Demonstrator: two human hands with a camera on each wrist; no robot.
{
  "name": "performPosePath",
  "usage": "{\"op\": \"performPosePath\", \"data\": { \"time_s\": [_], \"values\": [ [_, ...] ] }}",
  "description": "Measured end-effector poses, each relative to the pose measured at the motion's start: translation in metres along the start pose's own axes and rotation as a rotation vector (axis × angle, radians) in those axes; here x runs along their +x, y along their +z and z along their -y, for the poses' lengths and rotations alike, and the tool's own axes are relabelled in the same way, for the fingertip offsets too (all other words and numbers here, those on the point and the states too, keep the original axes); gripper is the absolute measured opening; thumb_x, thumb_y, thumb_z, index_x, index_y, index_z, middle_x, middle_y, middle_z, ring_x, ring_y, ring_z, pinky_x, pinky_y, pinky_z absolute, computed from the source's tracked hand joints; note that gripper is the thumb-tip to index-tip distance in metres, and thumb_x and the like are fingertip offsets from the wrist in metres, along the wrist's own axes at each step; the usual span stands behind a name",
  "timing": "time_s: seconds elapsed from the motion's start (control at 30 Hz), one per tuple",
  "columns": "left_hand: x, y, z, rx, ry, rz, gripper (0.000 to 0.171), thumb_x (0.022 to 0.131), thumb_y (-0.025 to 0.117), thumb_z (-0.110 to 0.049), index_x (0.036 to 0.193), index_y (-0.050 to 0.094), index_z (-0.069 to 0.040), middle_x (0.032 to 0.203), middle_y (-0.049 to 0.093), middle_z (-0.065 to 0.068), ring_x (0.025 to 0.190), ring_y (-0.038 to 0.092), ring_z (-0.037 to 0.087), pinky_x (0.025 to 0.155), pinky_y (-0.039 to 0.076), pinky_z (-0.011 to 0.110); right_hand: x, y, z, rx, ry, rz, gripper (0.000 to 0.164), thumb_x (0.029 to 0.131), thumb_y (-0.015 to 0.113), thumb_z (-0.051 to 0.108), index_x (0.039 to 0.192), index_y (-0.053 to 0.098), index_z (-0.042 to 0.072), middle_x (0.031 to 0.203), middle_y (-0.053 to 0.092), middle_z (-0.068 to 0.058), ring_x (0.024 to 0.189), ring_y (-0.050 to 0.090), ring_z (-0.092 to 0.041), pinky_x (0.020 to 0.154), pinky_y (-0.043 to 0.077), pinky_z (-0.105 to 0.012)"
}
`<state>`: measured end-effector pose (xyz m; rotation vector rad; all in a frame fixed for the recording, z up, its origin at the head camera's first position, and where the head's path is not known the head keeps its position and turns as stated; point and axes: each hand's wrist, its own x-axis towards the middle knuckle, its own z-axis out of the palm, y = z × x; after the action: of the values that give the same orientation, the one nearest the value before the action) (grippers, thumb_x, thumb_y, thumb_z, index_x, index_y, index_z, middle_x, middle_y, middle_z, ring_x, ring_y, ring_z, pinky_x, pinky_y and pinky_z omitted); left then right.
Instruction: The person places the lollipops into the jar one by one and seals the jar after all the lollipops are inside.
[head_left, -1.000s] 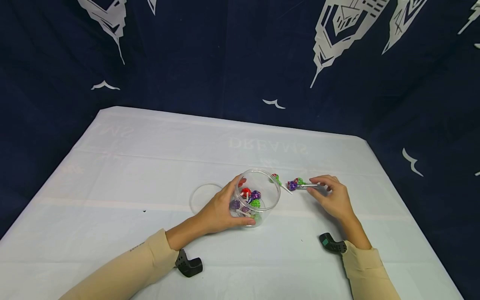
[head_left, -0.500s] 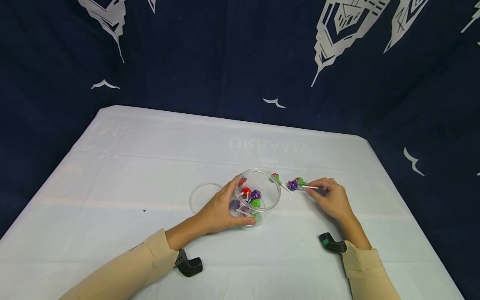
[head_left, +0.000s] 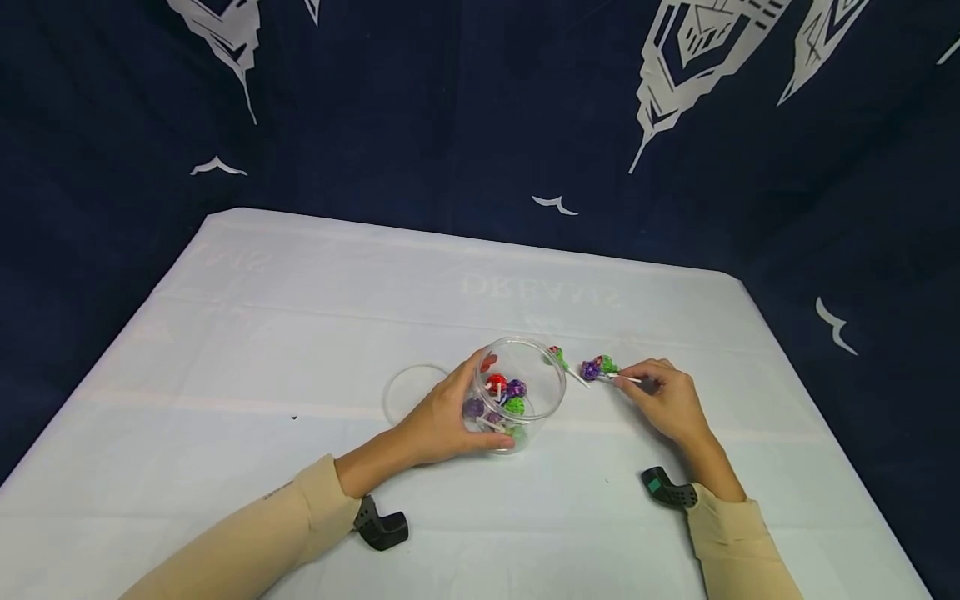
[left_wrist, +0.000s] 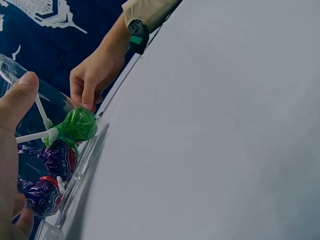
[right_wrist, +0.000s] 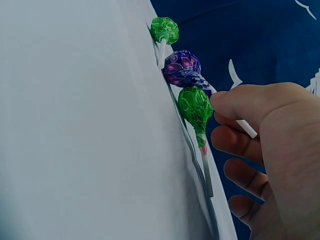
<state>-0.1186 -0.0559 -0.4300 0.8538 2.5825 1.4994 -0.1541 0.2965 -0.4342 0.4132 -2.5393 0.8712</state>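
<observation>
- While the right hand (head_left: 666, 402) pinches its stick between thumb and index finger, the purple lollipop (right_wrist: 183, 69) lies just beyond the fingertips.
- Just beside the thumb: near green lollipop (right_wrist: 194, 106).
- Beyond these: far green lollipop (right_wrist: 164, 30).
- Farther left: left hand (head_left: 441, 425), fingers curled round clear jar (head_left: 552, 407) of wrapped lollipops (head_left: 514, 405).

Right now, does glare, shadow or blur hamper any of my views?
Head view: brightest, pale highlights on the clear jar, lollipops small; left wrist: dimmer, pale streaks along the jar; right wrist: dim, grey shadow on the white tablecloth beside the lower green lollipop, which looks fairly sharp. No severe blur shows.
</observation>
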Motion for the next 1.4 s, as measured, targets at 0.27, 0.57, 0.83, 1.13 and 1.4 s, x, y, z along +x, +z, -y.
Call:
{"op": "performPosePath", "data": {
  "time_s": [0.27,0.57,0.83,1.13,1.4],
  "values": [
    [0.001,0.001,0.000,-0.004,0.000,0.006,0.119,0.071,0.088,-0.047,0.159,0.013,-0.020,0.154,0.038,0.005,0.140,0.037,0.023,0.114,0.031,0.045,-0.002,-0.001,0.000,0.019,0.008,0.010,0.007,0.079,0.078,-0.005,0.080,0.074,0.001,0.080,0.071,-0.010,0.071,0.050,-0.018,0.063,0.038,-0.021],
    [0.001,0.002,0.000,0.003,0.000,-0.003,0.119,0.070,0.088,-0.047,0.159,0.013,-0.018,0.154,0.038,0.007,0.140,0.037,0.023,0.113,0.031,0.046,-0.002,-0.001,0.000,0.051,0.012,0.018,0.007,0.079,0.077,-0.006,0.079,0.073,0.000,0.077,0.068,-0.008,0.064,0.043,-0.011,0.056,0.033,-0.020],
    [0.001,0.002,0.000,-0.002,0.003,-0.008,0.120,0.070,0.089,-0.047,0.159,0.014,-0.018,0.153,0.039,0.007,0.139,0.038,0.023,0.113,0.032,0.046,-0.003,-0.002,0.002,0.089,0.035,0.018,0.006,0.080,0.076,-0.006,0.080,0.074,0.000,0.077,0.067,-0.007,0.061,0.042,-0.007,0.053,0.032,-0.021],
    [0.001,0.002,0.000,-0.003,0.009,-0.007,0.119,0.071,0.088,-0.047,0.159,0.015,-0.017,0.153,0.040,0.007,0.140,0.038,0.024,0.113,0.032,0.046,-0.003,-0.006,0.010,0.133,0.036,0.004,0.009,0.080,0.075,-0.009,0.079,0.073,0.000,0.074,0.065,-0.001,0.063,0.044,-0.006,0.055,0.034,-0.019],
    [0.001,0.002,0.001,0.000,0.016,-0.013,0.118,0.071,0.088,-0.046,0.159,0.015,-0.018,0.153,0.040,0.006,0.139,0.039,0.024,0.113,0.032,0.046,-0.001,-0.018,0.052,0.185,0.022,-0.027,0.008,0.079,0.071,-0.017,0.078,0.070,-0.009,0.073,0.066,-0.012,0.064,0.045,-0.003,0.058,0.037,-0.017]
  ]
}}
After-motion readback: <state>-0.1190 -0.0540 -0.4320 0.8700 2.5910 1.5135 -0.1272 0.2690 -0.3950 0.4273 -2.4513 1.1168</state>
